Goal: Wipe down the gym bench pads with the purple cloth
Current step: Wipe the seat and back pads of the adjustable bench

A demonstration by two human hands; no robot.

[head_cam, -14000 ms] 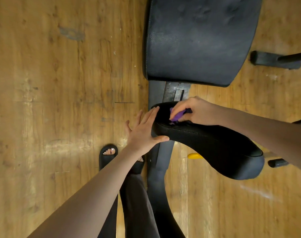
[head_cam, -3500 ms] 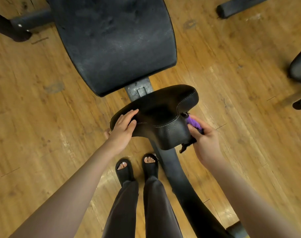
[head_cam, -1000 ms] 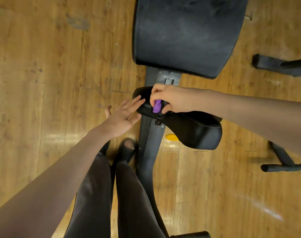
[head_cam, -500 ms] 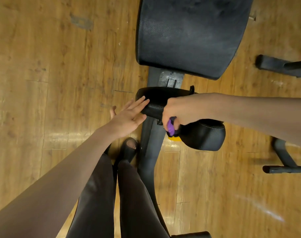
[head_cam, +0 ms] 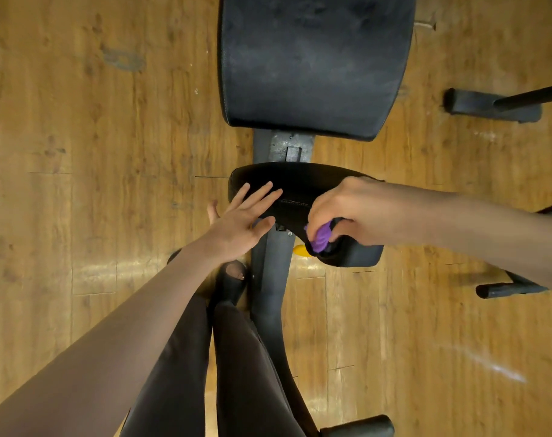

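- Head view, change: purple cloth [head_cam: 320,238] now lower on the near edge of the small seat pad [head_cam: 300,184], slid down and rightward from the pad's far-left edge where it was bunched a second ago.
- Head view, change: left hand [head_cam: 241,220] hardly shifted over that second, still laid flat against the seat pad's left end with straight fingers, bracing rather than clasping.
- Meaning for the task, as a judgement: stroke moving along the seat pad's near rim and underside, so the small pad likely most of the way done; large back pad [head_cam: 312,61] looks still dusty and probably left to wipe.
- Grip: right hand [head_cam: 347,209] curled tight round the crumpled purple cloth, a fold poking out between thumb and fingers; left hand flat, holding nothing.
- Place of the cloth: pressed against the seat pad's near side, right of the steel frame [head_cam: 270,279], just above a small yellow piece [head_cam: 301,250] half hidden below the pad.
- Materials: both pads black grained vinyl over padding, rounded corners, pale stitching along the seat pad's seam; back pad broad, tapered, smeared with grey scuffs.
- Materials: frame matt dark metal with a worn bare bracket between the pads; wooden floor [head_cam: 95,152] glossy, plank-lined, marked in places.
- Cloth: soft, thin, ribbed where wadded.
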